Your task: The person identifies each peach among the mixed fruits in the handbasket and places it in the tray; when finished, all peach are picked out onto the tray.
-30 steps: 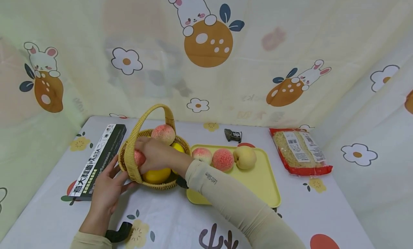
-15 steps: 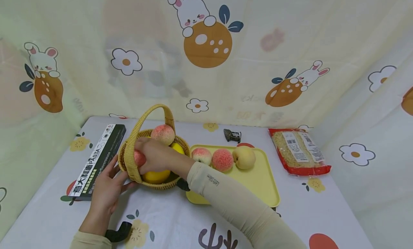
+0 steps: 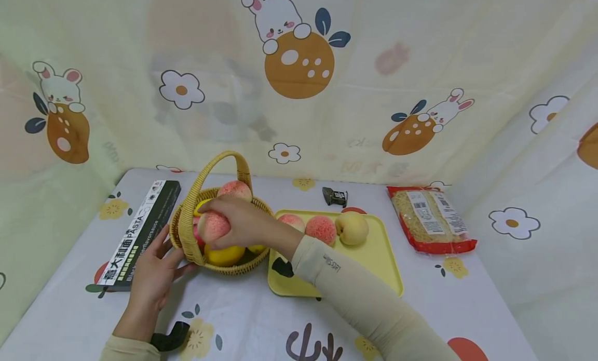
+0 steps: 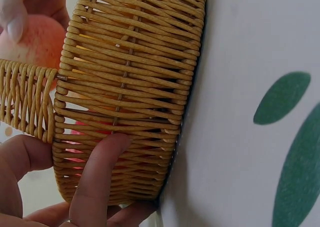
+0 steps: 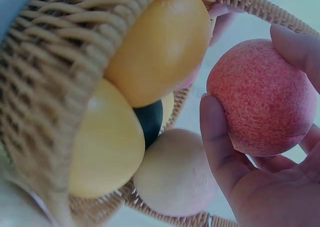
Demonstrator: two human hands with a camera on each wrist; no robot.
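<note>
My right hand [image 3: 254, 223] holds a pink peach [image 3: 214, 227] between thumb and fingers, above the left part of a wicker basket [image 3: 231, 270]. In the right wrist view the peach [image 5: 262, 97] shows whole, apart from the fruit below. My left hand [image 3: 156, 275] grips the basket's left side; its thumb [image 4: 102, 174] presses the woven wall beside the handle's foot. Inside the basket lie another peach [image 3: 235, 189] at the back, yellow fruits [image 5: 160, 47] and something dark green [image 5: 150, 122]. A red-pink fruit shows partly behind the handle.
Right of the basket, a yellow tray [image 3: 364, 265] bears two peaches [image 3: 321, 230] and a pale yellow fruit [image 3: 352, 228]. A black pasta box [image 3: 145, 231] lies at left, close to my left hand. Behind the tray is a small black packet [image 3: 335, 196]; a red-edged bag [image 3: 432, 221] lies far right.
My right hand has risen a little and moved right with the peach, which now shows more fully above the basket. My left hand stays on the basket.
</note>
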